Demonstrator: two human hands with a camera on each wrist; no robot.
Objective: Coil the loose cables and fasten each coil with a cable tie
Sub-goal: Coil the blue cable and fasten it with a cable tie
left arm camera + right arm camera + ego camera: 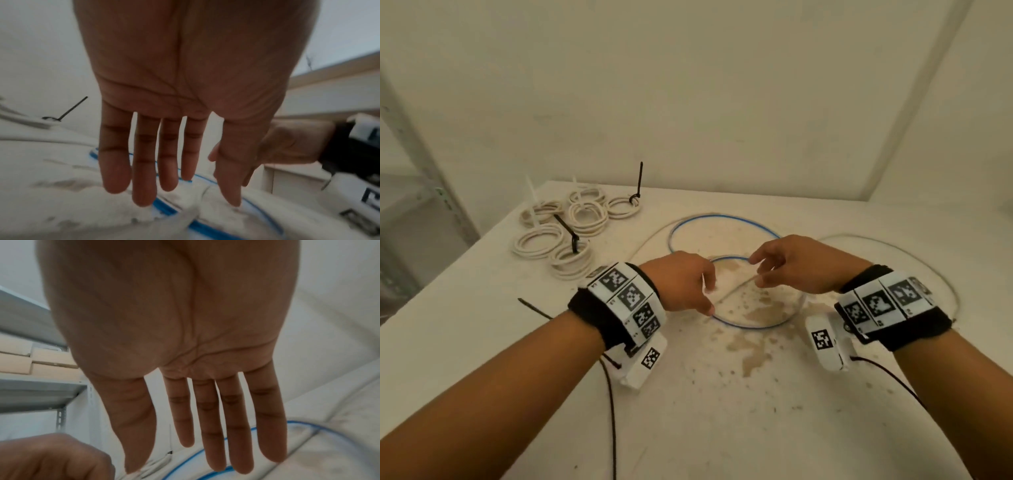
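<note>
Nearest the viewer, two bare forearms reach in over a white, stained desk [722, 428], each wrist wrapped in a black band with black-and-white coded markers. A thin dark cord trails off the near edge under each wrist, and a loose black cable tie [534, 310] lies on the desk just left of the left forearm.

A little farther in, both hands hover over the middle of the desk. The left hand [681, 282] has its fingers straight and slightly spread, pointing down toward the desk, gripping nothing; the left wrist view shows the same released palm [185, 97] above the cable. The right hand [794, 265] is likewise released, fingers extended and relaxed, with the fingertips [242, 467] just above the cable; whether they touch it cannot be told.

Beneath and between the hands lies the loose white cable with a blue stripe [726, 219], forming two rough loops on the desk: a smaller one under the hands and a larger one just beyond. Its white tail sweeps out in a wide arc to the right.

At the far left of the desk sits a cluster of finished white coils [585, 214], some bound with black ties whose tails stick up, others with pale ties. At the left edge of the scene stands a grey metal shelf [410, 178].
</note>
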